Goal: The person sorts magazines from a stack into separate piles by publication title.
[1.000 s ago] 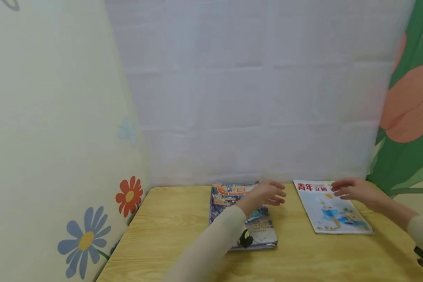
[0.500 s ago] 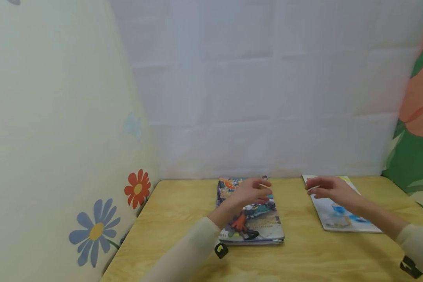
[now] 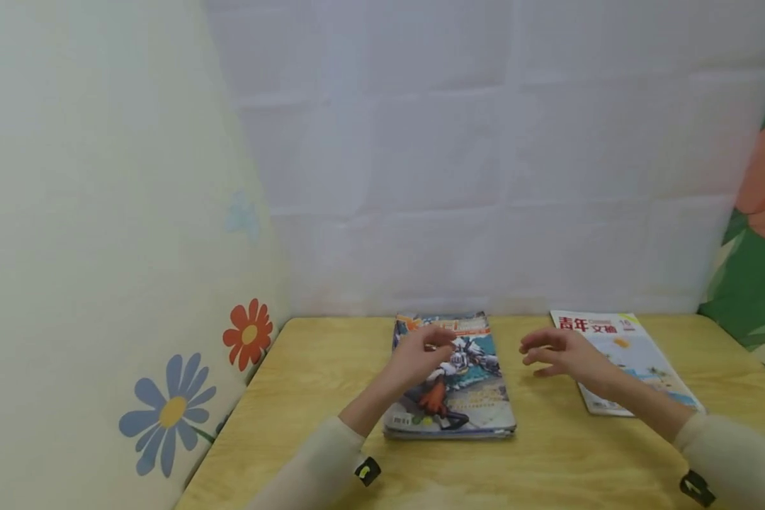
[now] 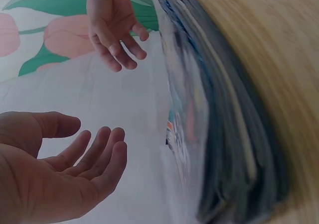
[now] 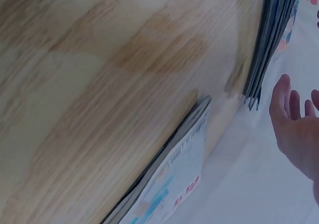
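Observation:
A stack of magazines (image 3: 474,397) with a colourful top cover lies on the wooden table, its layered edges (image 4: 224,109) showing in the left wrist view. Over its left part hovers my left hand (image 3: 417,358), fingers loosely bent and holding nothing. My right hand (image 3: 570,358) is in the air between this stack and a pale magazine (image 3: 631,354) with red lettering to the right. Its fingers are relaxed, with nothing in them. From the right wrist view, the pale magazine (image 5: 169,176) appears to have further layers under it. Both hands look apart from the magazines.
The wood-grain table (image 3: 319,397) meets a white sheet (image 3: 421,156) hanging behind it. At the left stands a wall (image 3: 102,212) painted with flowers; a green and pink mural (image 3: 761,283) shows at the right. Small dark devices (image 3: 367,470) sit at both wrists.
Both hands have moved left; the left went from beyond the stack's right edge to over its left part, the right off the pale magazine's lettering. The view shifted slightly. The magazines stayed put.

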`<action>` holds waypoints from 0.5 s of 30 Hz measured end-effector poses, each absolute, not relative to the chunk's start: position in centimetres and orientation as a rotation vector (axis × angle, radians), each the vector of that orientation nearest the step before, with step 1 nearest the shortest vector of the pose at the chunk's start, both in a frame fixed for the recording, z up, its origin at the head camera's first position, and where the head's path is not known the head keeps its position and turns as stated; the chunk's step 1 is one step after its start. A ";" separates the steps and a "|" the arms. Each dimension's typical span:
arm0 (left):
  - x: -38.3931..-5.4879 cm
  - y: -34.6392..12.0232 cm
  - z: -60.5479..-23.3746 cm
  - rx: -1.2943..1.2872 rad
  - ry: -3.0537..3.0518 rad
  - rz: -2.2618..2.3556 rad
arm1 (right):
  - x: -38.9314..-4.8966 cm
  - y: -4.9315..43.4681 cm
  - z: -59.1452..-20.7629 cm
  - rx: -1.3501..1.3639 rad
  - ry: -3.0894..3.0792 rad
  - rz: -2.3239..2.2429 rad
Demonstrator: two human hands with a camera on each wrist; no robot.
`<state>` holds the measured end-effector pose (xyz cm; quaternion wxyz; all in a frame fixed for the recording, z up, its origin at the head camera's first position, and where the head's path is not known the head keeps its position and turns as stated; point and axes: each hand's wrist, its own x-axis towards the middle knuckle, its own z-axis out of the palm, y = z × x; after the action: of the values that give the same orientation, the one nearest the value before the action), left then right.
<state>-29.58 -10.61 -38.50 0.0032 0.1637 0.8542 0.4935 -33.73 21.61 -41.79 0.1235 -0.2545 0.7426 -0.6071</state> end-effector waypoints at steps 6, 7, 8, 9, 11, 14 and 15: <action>-29.0 -12.8 -39.3 0.531 2.722 1.519 | -33.9 20.0 -42.6 -0.846 2.247 -1.679; -29.0 -13.1 -39.4 0.525 2.724 1.517 | -34.0 19.8 -42.6 -0.854 2.260 -1.670; -29.1 -13.4 -39.4 0.518 2.726 1.518 | -34.0 19.6 -42.6 -0.855 2.274 -1.665; -29.1 -13.8 -39.5 0.499 2.733 1.513 | -34.0 19.4 -42.5 -0.853 2.287 -1.665; -29.2 -14.5 -39.7 0.457 2.736 1.520 | -34.1 19.0 -42.4 -0.816 2.317 -1.677; -29.5 -15.6 -40.1 0.375 2.735 1.548 | -34.1 18.4 -42.5 -0.740 2.347 -1.717; -29.6 -15.9 -40.2 0.336 2.731 1.561 | -34.1 18.2 -42.6 -0.713 2.350 -1.732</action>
<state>-29.56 -15.93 -40.21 -0.0111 0.1062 0.8633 0.4933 -34.10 18.22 -42.57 0.0683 -0.2369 0.7801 -0.5750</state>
